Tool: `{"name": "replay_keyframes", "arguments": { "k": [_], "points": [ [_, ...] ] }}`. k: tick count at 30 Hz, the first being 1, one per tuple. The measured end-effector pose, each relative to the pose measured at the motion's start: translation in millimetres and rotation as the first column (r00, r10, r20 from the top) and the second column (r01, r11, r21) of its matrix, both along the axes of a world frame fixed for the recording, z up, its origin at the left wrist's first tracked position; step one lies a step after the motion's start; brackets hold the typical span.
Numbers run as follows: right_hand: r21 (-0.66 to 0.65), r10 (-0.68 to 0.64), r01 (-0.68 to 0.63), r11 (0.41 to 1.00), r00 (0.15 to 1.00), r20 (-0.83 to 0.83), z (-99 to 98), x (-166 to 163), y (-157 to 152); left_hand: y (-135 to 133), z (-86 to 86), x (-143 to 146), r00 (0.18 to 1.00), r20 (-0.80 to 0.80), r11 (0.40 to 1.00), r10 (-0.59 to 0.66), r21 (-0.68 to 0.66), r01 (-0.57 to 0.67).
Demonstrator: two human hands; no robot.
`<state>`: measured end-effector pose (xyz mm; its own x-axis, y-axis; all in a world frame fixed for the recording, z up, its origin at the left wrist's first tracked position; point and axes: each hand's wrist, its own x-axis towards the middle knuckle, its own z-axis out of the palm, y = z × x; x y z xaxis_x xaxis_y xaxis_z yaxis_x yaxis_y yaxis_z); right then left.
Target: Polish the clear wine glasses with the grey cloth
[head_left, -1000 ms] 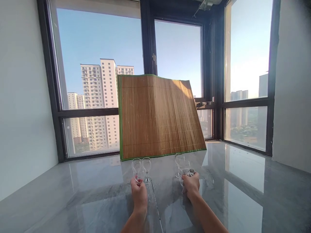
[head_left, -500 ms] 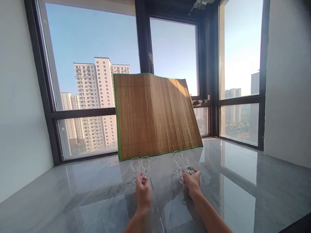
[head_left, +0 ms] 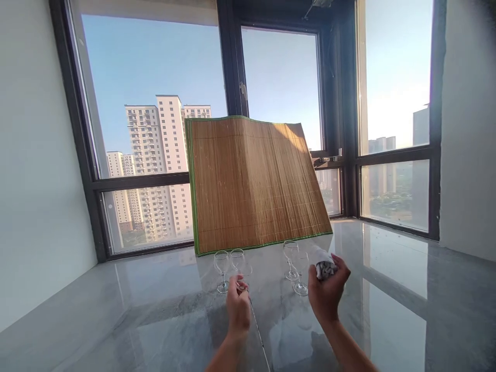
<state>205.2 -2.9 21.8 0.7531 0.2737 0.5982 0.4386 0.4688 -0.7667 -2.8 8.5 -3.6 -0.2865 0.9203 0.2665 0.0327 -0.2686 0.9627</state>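
Low over the grey tiled surface, my left hand (head_left: 237,305) is closed, its fingertips pinching the foot of a clear stemmed glass; transparency blurs the outline. Close to its left stands a stemmed glass (head_left: 221,271), and the rim of another glass (head_left: 237,258) shows just above the fingers. My right hand (head_left: 328,294) is wrapped around a whitish, tube-shaped thing (head_left: 325,268) with grey, crumpled-looking lumps at the end facing me. I cannot make out its kind. Left of that hand, two stemmed glasses stand upright, a rear glass (head_left: 290,261) and a nearer glass (head_left: 300,276).
A bamboo mat (head_left: 256,186) with green edging stands behind the glasses, leaning towards the window (head_left: 155,62). The glossy tiled ledge (head_left: 163,315) carries reflections and a dark joint line. A white wall (head_left: 34,170) bounds the left side, another the right.
My right hand has moved right and slightly up, away from the right pair of glasses, turning the whitish thing's lumpy end towards me. My left hand has shifted slightly right; the view has shifted too.
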Motion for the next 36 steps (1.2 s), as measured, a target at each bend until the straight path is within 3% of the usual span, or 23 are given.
{"name": "replay_keyframes", "arguments": {
  "k": [6,12,16,19,25,29,36],
  "points": [
    [-0.044,0.209,-0.204,0.978,0.947,0.244,-8.7,-34,-10,-1,0.4,2,0.984,0.11,0.99,-0.138,0.051,0.133],
    [-0.036,0.326,-0.327,0.944,0.911,0.252,2.8,-57,-1,4,-0.9,3,0.95,0.264,0.986,-0.166,0.037,0.162],
    [-0.01,0.357,-0.371,0.929,0.887,0.291,19.8,-79,14,5,-0.7,1,0.957,0.241,0.987,-0.16,0.028,0.158],
    [-0.019,0.371,-0.383,0.924,0.881,0.293,19.2,-90,23,7,-2.6,0,0.954,0.231,0.98,-0.194,0.009,0.197],
    [-0.097,0.394,-0.382,0.919,0.896,0.203,2.0,-78,26,10,-6.4,2,0.963,0.182,0.973,-0.199,-0.079,0.216],
    [-0.163,0.412,-0.389,0.907,0.901,0.139,2.9,-72,22,11,-7.1,4,0.947,0.201,0.962,-0.251,-0.051,0.266],
    [-0.212,0.457,-0.42,0.882,0.872,0.174,0.4,-76,24,9,-5.7,7,0.905,0.255,0.927,-0.341,-0.069,0.368]
  ]
}}
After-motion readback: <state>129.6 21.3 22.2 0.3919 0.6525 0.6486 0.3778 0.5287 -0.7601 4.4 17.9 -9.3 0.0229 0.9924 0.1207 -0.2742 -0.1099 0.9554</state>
